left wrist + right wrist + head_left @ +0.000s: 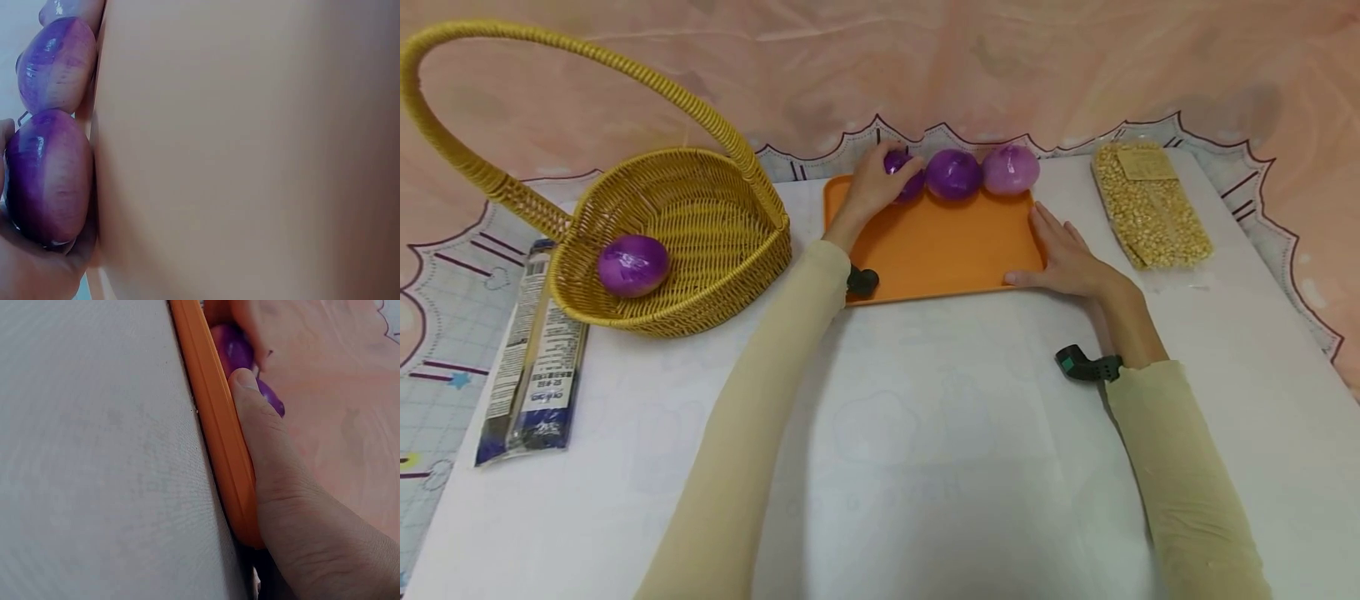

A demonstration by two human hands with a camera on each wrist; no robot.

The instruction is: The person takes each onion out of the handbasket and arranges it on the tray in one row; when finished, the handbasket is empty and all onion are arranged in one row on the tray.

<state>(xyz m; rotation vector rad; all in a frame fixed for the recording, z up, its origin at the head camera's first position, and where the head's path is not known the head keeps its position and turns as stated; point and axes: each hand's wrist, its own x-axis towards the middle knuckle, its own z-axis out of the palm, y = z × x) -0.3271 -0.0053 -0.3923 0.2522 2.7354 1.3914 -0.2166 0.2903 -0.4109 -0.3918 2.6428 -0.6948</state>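
My left hand (878, 182) curls round a purple onion (904, 177) at the back left of an orange tray (947, 246). In the left wrist view thumb and fingers hold that onion (50, 178) from its near end. Two more shiny onions, a dark purple one (953, 174) and a paler one (1011, 170), stand beside it in a row along the tray's back edge. Against the tray's front right corner rests my right hand (1067, 258), fingers extended along the right side. Its thumb (256, 419) lies on the rim in the right wrist view.
A yellow wicker basket (730, 287) with a tall handle stands at left, another purple onion (633, 266) inside. Partly behind it lies a long blue-and-white packet (542, 375). At right lies a clear bag of yellow kernels (1152, 204). A white cloth (925, 433) covers the table.
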